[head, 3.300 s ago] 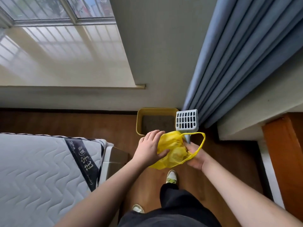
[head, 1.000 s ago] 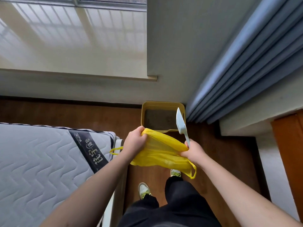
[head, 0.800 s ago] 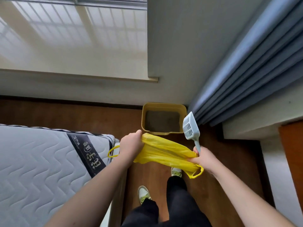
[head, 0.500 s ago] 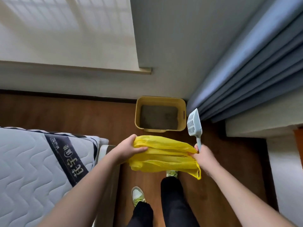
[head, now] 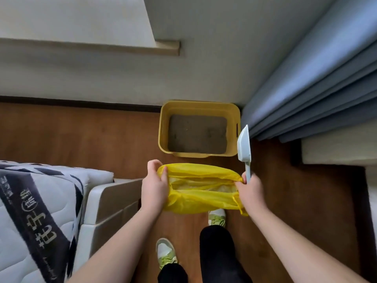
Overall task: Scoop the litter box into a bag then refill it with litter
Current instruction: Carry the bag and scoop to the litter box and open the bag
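Far left, a quilted mattress [head: 26, 211] with a dark printed band sits on its pale bed base [head: 110, 203], over the wooden floor [head: 81, 135]. Moving in, the left hand [head: 154, 187] has its grip curled onto the left edge of the yellow bag [head: 202, 199], fingers tucked over the rim. The bag stretches flat between both hands, mouth pulled wide, hanging above the floor and the light green shoes [head: 166, 253]. Just beyond the bag, against the wall, stands the yellow litter box [head: 163, 127], grey litter [head: 196, 133] lying level inside. On the right, the right hand [head: 252, 194] clamps its grip on the bag's other edge and the handle of the pale scoop [head: 244, 145] together, scoop blade pointing up beside the box's right wall. Far right hang blue curtains [head: 314, 82].
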Available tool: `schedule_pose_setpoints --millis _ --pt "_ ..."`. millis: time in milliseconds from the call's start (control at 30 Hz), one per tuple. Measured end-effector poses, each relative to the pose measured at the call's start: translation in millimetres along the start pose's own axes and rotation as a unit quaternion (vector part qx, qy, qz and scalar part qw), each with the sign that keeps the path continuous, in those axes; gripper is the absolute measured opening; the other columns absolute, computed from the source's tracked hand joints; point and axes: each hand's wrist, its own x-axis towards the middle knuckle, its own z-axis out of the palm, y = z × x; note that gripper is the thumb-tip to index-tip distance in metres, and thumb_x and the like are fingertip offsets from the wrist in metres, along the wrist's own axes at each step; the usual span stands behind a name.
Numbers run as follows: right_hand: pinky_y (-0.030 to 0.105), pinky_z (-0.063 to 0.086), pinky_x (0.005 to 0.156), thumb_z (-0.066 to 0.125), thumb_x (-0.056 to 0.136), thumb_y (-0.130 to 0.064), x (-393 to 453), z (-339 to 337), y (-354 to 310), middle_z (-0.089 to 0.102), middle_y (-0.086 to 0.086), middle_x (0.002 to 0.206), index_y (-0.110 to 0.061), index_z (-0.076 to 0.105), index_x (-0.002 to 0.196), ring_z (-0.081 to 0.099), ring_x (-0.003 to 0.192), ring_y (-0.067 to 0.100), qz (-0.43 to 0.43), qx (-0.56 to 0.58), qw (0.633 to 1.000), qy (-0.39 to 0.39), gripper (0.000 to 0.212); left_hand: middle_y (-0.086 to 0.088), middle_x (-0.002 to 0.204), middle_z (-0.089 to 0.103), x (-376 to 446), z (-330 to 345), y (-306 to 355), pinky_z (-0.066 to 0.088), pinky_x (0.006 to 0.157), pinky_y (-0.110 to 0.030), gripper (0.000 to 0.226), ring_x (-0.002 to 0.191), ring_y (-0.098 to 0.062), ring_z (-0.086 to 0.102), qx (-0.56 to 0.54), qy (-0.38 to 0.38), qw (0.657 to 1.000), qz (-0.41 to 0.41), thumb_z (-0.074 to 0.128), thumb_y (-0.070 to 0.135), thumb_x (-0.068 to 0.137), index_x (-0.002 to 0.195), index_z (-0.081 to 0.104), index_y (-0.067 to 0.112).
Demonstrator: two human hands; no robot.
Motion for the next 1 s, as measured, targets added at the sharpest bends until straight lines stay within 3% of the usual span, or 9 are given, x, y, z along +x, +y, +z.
schedule_pose_setpoints --millis 100,233,300,433,567,700,800,867,1000 --pt "0.03 0.037 0.052 0.068 0.081 -0.004 27.5 23.7 28.3 0.044 0.0 0.067 -0.02 0.038 0.069 0.042 0.055 0.016 0.012 -0.005 1.0 -0.005 0.036 0.002 0.081 0.055 19.1 27.4 -26.2 0.038 0.063 -0.031 0.021 0.072 -0.023 0.052 0.033 -0.035 0.998 0.033 0.045 0.009 0.098 0.114 0.042 0.023" --pt "0.028 0.035 0.051 0.067 0.08 -0.003 67.9 57.3 63.5 0.049 0.0 0.074 -0.019 0.037 0.07 0.045 0.063 0.019 0.004 -0.022 0.999 -0.026 0.036 0.003 0.083 0.046 47.8 55.4 -69.3 0.036 0.061 -0.031 0.037 0.071 -0.023 0.046 0.093 -0.098 0.978 0.158 0.041 -0.01 0.077 0.068 0.048 0.025" --pt "0.027 0.038 0.056 0.067 0.08 -0.001 86.1 73.1 82.9 0.054 0.003 0.082 -0.019 0.036 0.071 0.05 0.069 0.02 -0.012 -0.037 0.998 -0.043 0.036 0.003 0.088 0.047 64.0 72.1 -93.7 0.039 0.064 -0.03 0.039 0.075 -0.022 0.049 0.112 -0.108 0.976 0.149 0.045 -0.009 0.079 0.062 0.054 0.024" --pt "0.039 0.051 0.074 0.075 0.077 -0.012 117.5 100.6 116.3 0.064 -0.003 0.097 -0.018 0.038 0.073 0.062 0.088 0.022 -0.037 -0.044 0.993 -0.104 0.038 0.002 0.109 0.055 87.2 110.3 -136.7 0.046 0.084 -0.031 0.02 0.096 -0.024 0.059 0.141 -0.13 0.975 0.116 0.057 0.016 0.092 0.107 0.068 0.023" --pt "0.035 0.045 0.076 0.081 0.07 -0.037 141.0 122.0 138.4 0.06 -0.001 0.099 -0.026 0.043 0.077 0.059 0.091 0.02 -0.087 -0.082 0.983 -0.142 0.041 -0.004 0.149 0.031 115.0 143.9 -167.9 0.031 0.106 -0.023 0.088 0.134 -0.021 0.04 0.178 -0.259 0.943 0.106 0.079 0.032 0.076 0.148 0.032 0.015" --pt "0.025 0.042 0.071 0.078 0.077 -0.028 169.5 144.5 155.4 0.059 0.001 0.093 -0.029 0.042 0.072 0.058 0.091 0.021 -0.141 -0.047 0.98 -0.136 0.036 -0.003 0.161 0.008 148.8 173.5 -191.8 0.018 0.111 -0.02 0.117 0.146 -0.02 0.019 0.188 -0.34 0.913 0.124 0.085 0.031 0.071 0.156 0.006 0.019" --pt "0.03 0.039 0.078 0.076 0.079 -0.021 190.2 162.3 159.8 0.048 -0.01 0.089 -0.007 0.049 0.075 0.053 0.092 0.021 -0.219 -0.054 0.971 -0.073 0.03 -0.004 0.162 0.001 177.2 196.9 -207.8 0.015 0.113 -0.022 0.121 0.148 -0.022 0.012 0.211 -0.357 0.9 0.135 0.085 0.033 0.071 0.156 0.0 0.022" --pt "0.028 0.04 0.08 0.075 0.08 -0.013 200.0 174.8 155.7 0.051 -0.006 0.095 -0.007 0.06 0.085 0.052 0.093 0.021 -0.329 -0.078 0.939 -0.063 0.017 -0.006 0.162 0.0 193.6 210.0 -220.3 0.014 0.115 -0.024 0.122 0.148 -0.023 0.012 0.222 -0.363 0.895 0.136 0.085 0.034 0.071 0.156 -0.002 0.021" --pt "0.027 0.046 0.075 0.064 0.065 -0.005 206.4 217.9 178.5 0.07 0.007 0.088 -0.008 0.068 0.077 0.061 0.086 0.019 -0.601 -0.197 0.743 -0.221 0.013 -0.011 0.162 0.001 212.1 231.6 -247.1 0.009 0.115 -0.021 0.117 0.15 -0.026 0.008 0.248 -0.401 0.866 0.167 0.084 0.029 0.074 0.155 0.001 0.013"
